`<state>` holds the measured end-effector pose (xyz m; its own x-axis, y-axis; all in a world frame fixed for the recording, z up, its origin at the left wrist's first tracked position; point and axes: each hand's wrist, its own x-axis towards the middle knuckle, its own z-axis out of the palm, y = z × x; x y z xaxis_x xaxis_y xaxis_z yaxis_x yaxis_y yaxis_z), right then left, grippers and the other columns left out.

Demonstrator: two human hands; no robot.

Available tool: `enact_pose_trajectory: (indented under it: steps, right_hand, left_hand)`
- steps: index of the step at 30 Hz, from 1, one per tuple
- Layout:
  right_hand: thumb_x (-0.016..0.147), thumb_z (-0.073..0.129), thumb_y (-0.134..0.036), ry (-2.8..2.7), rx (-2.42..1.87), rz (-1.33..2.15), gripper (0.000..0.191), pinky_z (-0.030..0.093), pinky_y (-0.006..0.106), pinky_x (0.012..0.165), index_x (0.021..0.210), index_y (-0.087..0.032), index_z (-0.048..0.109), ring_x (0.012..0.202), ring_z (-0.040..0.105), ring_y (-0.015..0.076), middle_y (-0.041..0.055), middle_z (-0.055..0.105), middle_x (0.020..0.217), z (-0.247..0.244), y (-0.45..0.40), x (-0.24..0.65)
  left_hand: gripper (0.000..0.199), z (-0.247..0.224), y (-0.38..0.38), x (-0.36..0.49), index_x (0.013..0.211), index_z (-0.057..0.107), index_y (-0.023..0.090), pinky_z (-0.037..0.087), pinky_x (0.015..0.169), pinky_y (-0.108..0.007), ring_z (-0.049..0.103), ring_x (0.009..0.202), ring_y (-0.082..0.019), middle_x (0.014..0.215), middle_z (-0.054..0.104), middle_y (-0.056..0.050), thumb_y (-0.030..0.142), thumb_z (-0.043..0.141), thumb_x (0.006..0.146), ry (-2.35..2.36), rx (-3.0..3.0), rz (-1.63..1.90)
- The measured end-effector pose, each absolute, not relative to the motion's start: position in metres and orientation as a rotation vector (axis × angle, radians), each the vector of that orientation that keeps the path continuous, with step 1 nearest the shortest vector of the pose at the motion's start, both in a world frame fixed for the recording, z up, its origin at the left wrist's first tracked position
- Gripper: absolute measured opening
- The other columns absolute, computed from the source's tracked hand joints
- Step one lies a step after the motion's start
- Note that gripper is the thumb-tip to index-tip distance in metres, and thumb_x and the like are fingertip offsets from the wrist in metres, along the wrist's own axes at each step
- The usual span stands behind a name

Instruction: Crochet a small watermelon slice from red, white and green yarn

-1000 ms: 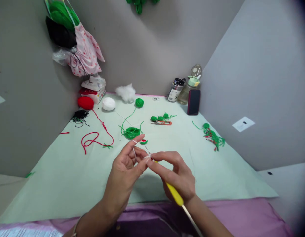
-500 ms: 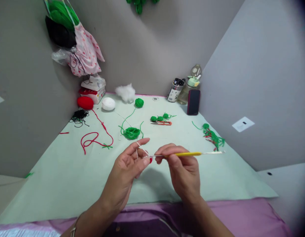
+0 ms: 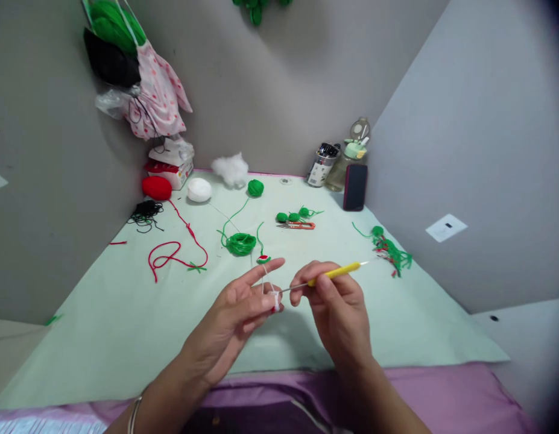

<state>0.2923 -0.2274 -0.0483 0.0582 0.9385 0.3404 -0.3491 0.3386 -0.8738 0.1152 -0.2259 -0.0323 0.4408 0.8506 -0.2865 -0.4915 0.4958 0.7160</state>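
The left hand (image 3: 238, 313) is pinching a small crocheted piece (image 3: 275, 302), white with a bit of red, between its thumb and fingers, raised above the tabletop (image 3: 125, 337). The thumb is covering part of the piece, so its full shape is not showing. The index finger is pointing outward with white yarn (image 3: 269, 277) passing over it, probably so that the strand is staying taut and clear of the stitches. The right hand (image 3: 336, 307) is closing around the yellow handle of a crochet hook (image 3: 336, 274), gripping it much like a pen, which is likely giving fine control over the thin metal shaft. That shaft is pointing left and meeting the edge of the piece; whether its tip is sitting inside a loop is too small to tell.

Just beyond the left index finger, a little watermelon-coloured piece (image 3: 263, 259) is lying near a coil of green yarn (image 3: 240, 244). Farther back, a white ball of yarn (image 3: 199, 190) is sitting with its strand trailing toward the hands, seemingly placed there to feed freely. Orange-handled snips (image 3: 297, 225) are lying beside small green balls (image 3: 293, 217), apart from the hands but apparently within easy reach.
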Motion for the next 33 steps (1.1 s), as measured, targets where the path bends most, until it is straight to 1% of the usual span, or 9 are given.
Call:
enact_pose_trajectory:
  steps: [4,8,10,18,23,27,29,31,33]
  right_hand:
    - [0.097,0.076,-0.044,-1.015,-0.731,1.223,0.025,0.057,0.028,0.058,0.085,-0.021,0.076,0.057,0.064,0.0140,0.0000,0.069,0.071,-0.047,-0.225,0.292]
    - [0.101,0.072,-0.041,-1.181,-0.726,1.057,0.018,0.058,0.030,0.070,0.096,-0.027,0.082,0.073,0.069,0.0163,0.0028,0.079,0.087,-0.054,-0.228,0.286]
    - [0.102,0.072,-0.036,-1.272,-0.737,0.925,0.014,0.059,0.031,0.075,0.101,-0.029,0.085,0.082,0.071,0.0176,0.0044,0.082,0.095,-0.057,-0.230,0.283]
    - [0.100,0.074,-0.029,-1.440,-0.756,0.862,0.013,0.063,0.032,0.077,0.098,-0.028,0.086,0.088,0.077,0.0215,0.0063,0.083,0.091,-0.048,-0.230,0.291]
    - [0.095,0.077,-0.020,-1.608,-0.753,0.746,0.012,0.064,0.030,0.074,0.097,-0.027,0.086,0.084,0.076,0.0212,0.0067,0.080,0.087,-0.028,-0.221,0.302]
    - [0.094,0.080,-0.030,-1.583,-0.807,0.764,0.009,0.062,0.031,0.073,0.094,-0.026,0.088,0.083,0.074,0.0217,0.0074,0.078,0.086,-0.022,-0.199,0.309]
    - [0.088,0.086,-0.040,-1.455,-0.863,0.906,0.015,0.060,0.028,0.068,0.086,-0.024,0.087,0.075,0.071,0.0191,0.0062,0.077,0.082,-0.025,-0.186,0.310]
    - [0.078,0.093,-0.047,-1.264,-0.911,1.088,0.026,0.057,0.026,0.064,0.081,-0.023,0.085,0.067,0.066,0.0155,0.0039,0.074,0.075,-0.029,-0.175,0.313]
    - [0.070,0.098,-0.050,-1.097,-0.915,1.258,0.033,0.054,0.023,0.064,0.080,-0.022,0.083,0.065,0.063,0.0130,0.0030,0.073,0.073,-0.032,-0.167,0.319]
  left_hand:
    - [0.054,-0.036,-0.226,0.118,0.131,0.080,0.025,0.048,0.080,-0.027,0.061,0.082,-0.015,0.089,0.068,-0.002,0.028,0.092,0.078,0.661,0.588,0.909]
    - [0.051,-0.040,-0.228,0.124,0.127,0.081,0.032,0.049,0.089,-0.028,0.064,0.089,-0.015,0.088,0.068,0.001,0.028,0.094,0.078,0.759,0.694,1.092]
    - [0.049,-0.042,-0.229,0.127,0.127,0.081,0.034,0.049,0.088,-0.028,0.063,0.086,-0.014,0.087,0.067,0.002,0.028,0.094,0.080,0.821,0.752,1.162]
    - [0.054,-0.043,-0.232,0.129,0.132,0.076,0.027,0.049,0.088,-0.030,0.063,0.085,-0.015,0.086,0.067,0.002,0.031,0.093,0.081,0.768,0.743,1.115]
    - [0.061,-0.030,-0.221,0.134,0.130,0.075,0.024,0.047,0.089,-0.032,0.063,0.086,-0.017,0.085,0.067,0.001,0.035,0.097,0.074,0.714,0.766,1.101]
    - [0.074,-0.024,-0.196,0.142,0.130,0.073,0.021,0.047,0.087,-0.032,0.061,0.083,-0.017,0.080,0.063,0.004,0.037,0.101,0.064,0.690,0.875,1.072]
    - [0.072,-0.026,-0.181,0.143,0.126,0.075,0.019,0.048,0.087,-0.034,0.062,0.081,-0.018,0.077,0.064,0.003,0.040,0.100,0.063,0.691,0.908,1.051]
    - [0.066,-0.029,-0.168,0.140,0.118,0.078,0.017,0.049,0.093,-0.038,0.067,0.087,-0.021,0.084,0.071,-0.002,0.044,0.099,0.061,0.689,0.957,1.014]
    - [0.059,-0.031,-0.156,0.129,0.108,0.079,0.018,0.049,0.101,-0.041,0.069,0.099,-0.024,0.096,0.075,-0.006,0.047,0.099,0.060,0.708,1.019,0.992]
